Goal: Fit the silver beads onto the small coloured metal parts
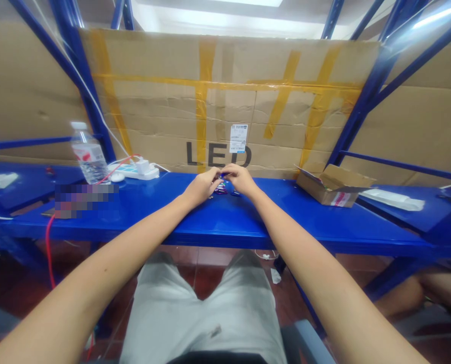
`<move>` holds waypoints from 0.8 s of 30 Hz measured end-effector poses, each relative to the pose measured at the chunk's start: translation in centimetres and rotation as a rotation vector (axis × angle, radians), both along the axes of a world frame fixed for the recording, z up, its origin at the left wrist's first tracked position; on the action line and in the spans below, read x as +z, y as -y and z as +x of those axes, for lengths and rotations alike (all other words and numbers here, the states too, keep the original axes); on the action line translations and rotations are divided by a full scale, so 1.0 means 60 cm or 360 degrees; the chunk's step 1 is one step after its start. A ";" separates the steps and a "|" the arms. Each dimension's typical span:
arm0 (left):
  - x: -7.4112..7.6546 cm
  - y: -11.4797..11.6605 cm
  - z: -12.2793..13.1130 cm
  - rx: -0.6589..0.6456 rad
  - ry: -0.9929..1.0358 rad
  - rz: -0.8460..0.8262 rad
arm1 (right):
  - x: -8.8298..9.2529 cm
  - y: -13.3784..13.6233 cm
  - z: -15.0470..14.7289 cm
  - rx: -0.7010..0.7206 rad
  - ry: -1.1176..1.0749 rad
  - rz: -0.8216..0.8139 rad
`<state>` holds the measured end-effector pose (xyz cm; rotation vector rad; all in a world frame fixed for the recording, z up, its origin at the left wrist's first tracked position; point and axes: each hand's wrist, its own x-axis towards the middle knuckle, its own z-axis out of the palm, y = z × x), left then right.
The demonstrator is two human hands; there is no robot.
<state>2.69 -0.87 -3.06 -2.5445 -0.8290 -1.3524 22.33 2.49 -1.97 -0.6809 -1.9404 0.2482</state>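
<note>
Apparently light and stiff, the small shiny bits lie at the middle of the bench, toward its far edge, directly under and between the two hands. Their glints suggest a hard, slick surface, so they would likely slide under a flat push; a fingertip pinch at the edges should suit them better than a full grip. How fragile they are is too small to tell.

The left hand and right hand meet over them, fingers curled inward with the tips close together; whether anything is pinched there cannot be told, since the hands hide it.

Farther out on the right stands an open carton. On the left are a bottle and, just right of it, a power strip. Cardboard rises upright beyond the bench's far edge.
</note>
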 end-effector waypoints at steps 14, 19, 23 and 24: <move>0.003 0.004 0.002 -0.0016 0.0057 0.0104 | 0.020 0.025 0.005 -0.0188 0.0002 0.0338; 0.002 0.004 0.001 -0.0041 0.0088 0.0093 | 0.017 0.021 0.004 -0.0181 0.0139 0.0322; 0.003 0.002 0.000 -0.0022 0.0043 0.0147 | 0.013 0.019 0.002 -0.0175 0.0135 0.0244; 0.003 0.002 0.001 -0.0022 0.0033 0.0158 | 0.013 0.019 0.002 -0.0173 0.0129 0.0228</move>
